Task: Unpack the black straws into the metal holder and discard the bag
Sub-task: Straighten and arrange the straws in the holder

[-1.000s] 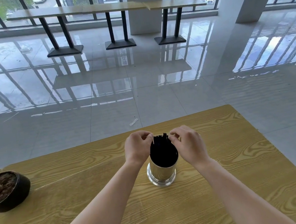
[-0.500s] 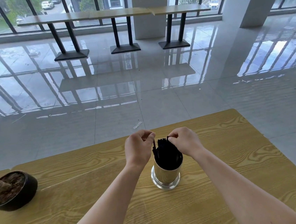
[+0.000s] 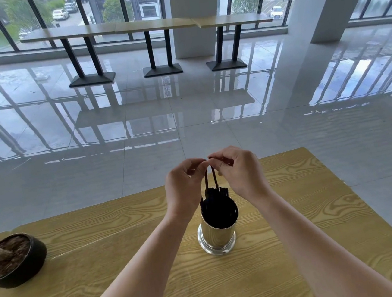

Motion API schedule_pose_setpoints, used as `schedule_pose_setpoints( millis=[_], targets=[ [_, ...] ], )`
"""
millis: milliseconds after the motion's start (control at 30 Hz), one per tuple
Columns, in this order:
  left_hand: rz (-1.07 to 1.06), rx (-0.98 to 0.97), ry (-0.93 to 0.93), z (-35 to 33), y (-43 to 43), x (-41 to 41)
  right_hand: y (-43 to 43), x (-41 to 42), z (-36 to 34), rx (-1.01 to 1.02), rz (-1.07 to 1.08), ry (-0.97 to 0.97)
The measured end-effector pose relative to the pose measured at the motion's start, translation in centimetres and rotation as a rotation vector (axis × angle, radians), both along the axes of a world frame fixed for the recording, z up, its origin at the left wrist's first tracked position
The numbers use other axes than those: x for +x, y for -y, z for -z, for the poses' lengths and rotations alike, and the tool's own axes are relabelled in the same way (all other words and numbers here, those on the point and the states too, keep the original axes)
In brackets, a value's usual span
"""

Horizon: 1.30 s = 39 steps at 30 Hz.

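Straws loaded in holder; bag disposal outstanding.

The left hand (image 3: pixel 184 185) and right hand (image 3: pixel 238 173) each pinch, thumb against fingertips, the top of one raised straw. The rest of the black straws (image 3: pixel 215 194) stand upright in the metal holder (image 3: pixel 217 238) on the wooden table (image 3: pixel 296 234). Judged status: unpacking is nearly complete. The bag cannot be made out, and its discard remains.

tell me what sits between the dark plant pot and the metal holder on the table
Mostly bare wooden table; the left forearm crosses it close beside the metal holder. Nothing else before the dark pot, in the head view.
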<state>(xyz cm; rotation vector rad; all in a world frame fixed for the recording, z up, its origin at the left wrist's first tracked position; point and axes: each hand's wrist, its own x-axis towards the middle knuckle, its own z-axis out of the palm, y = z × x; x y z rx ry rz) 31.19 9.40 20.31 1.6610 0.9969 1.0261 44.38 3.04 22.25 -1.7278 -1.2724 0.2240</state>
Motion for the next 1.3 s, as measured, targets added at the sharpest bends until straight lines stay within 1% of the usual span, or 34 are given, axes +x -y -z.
schedule_pose_setpoints(
  millis=[167,300,433,567,700,733,800,900,933,967,1033,1067,1100,1200,1300],
  targets=[
    [-0.020,0.084,0.115,-1.9,0.3,-0.2,-0.2,-0.9,-1.6,0.113,-0.044,-0.084],
    [0.000,0.081,0.210,-3.0,0.7,-0.4,-0.3,-1.4,-2.4,0.178,-0.078,-0.101],
    [-0.005,0.041,0.216,-3.4,0.7,-0.5,-0.3,-1.8,-2.7,0.157,-0.117,-0.057],
    [-0.046,0.066,0.204,-3.6,0.9,-0.7,-0.1,-1.9,-2.8,0.135,-0.150,-0.016],
    [-0.132,0.087,0.233,-4.1,0.6,-1.1,0.4,-1.3,-2.2,0.113,-0.102,0.006],
    [-0.162,0.068,0.266,-4.2,0.4,-1.3,0.6,-0.9,-1.8,0.095,-0.076,0.006],
    [-0.237,-0.040,0.376,-4.5,0.0,-1.6,1.1,-0.2,-0.9,0.047,-0.010,-0.019],
    [-0.328,-0.318,0.609,-4.5,-0.6,-2.4,1.8,0.8,0.5,-0.066,0.091,-0.069],
    [-0.346,-0.432,0.699,-4.4,-0.8,-2.7,2.1,1.1,1.0,-0.109,0.098,-0.114],
    [-0.358,-0.546,0.782,-4.2,-1.0,-3.0,2.4,1.2,1.3,-0.141,0.084,-0.214],
    [-0.372,-0.736,0.893,-3.6,-1.1,-3.4,2.9,1.2,1.6,-0.129,0.017,-0.557],
    [-0.376,-0.803,0.919,-3.2,-1.0,-3.6,3.0,1.1,1.7,-0.078,-0.021,-0.729],
    [-0.382,-0.853,0.934,-2.8,-0.8,-3.7,3.1,0.9,1.8,-0.005,-0.045,-0.853],
    [-0.404,-0.941,0.958,-1.7,-0.4,-3.9,3.1,0.4,1.6,0.174,-0.030,-1.039],
    [-0.390,-0.983,0.960,-1.1,-0.3,-4.1,3.1,0.2,1.3,0.247,-0.019,-1.127]
  ],
)
